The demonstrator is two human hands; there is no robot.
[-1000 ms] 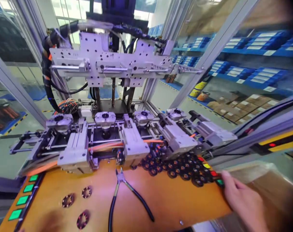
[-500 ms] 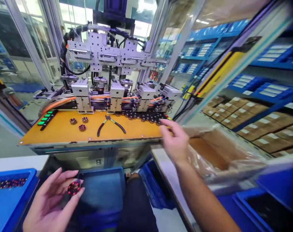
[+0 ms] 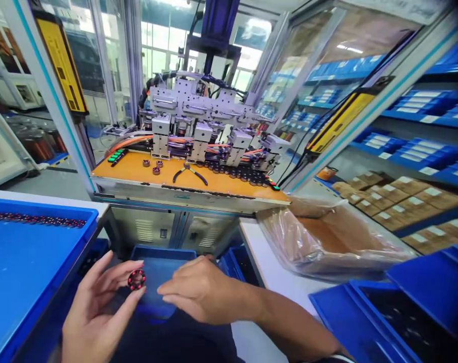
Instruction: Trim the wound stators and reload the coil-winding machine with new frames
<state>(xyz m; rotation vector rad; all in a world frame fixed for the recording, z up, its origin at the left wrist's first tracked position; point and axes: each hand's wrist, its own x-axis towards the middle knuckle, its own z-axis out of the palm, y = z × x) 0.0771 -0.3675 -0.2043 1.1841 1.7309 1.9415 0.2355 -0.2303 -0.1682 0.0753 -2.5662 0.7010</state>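
Head view: your left hand (image 3: 100, 307) pinches a red-and-black ring (image 3: 131, 280) between thumb and fingertips, seen against the blue bin (image 3: 164, 248). Your right hand (image 3: 204, 290) is near the ring, fingers bunched; I cannot tell whether they grip anything. Farther off, spread pliers (image 3: 187, 167) lie between three similar rings (image 3: 156, 171) and dark parts (image 3: 244, 174) on the orange bench (image 3: 128, 174).

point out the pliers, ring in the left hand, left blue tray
pliers (image 3: 187, 167): head view, on the pivot
red and black ring (image 3: 131, 281): head view, rim's left side
blue tray (image 3: 28, 267): head view, bare floor
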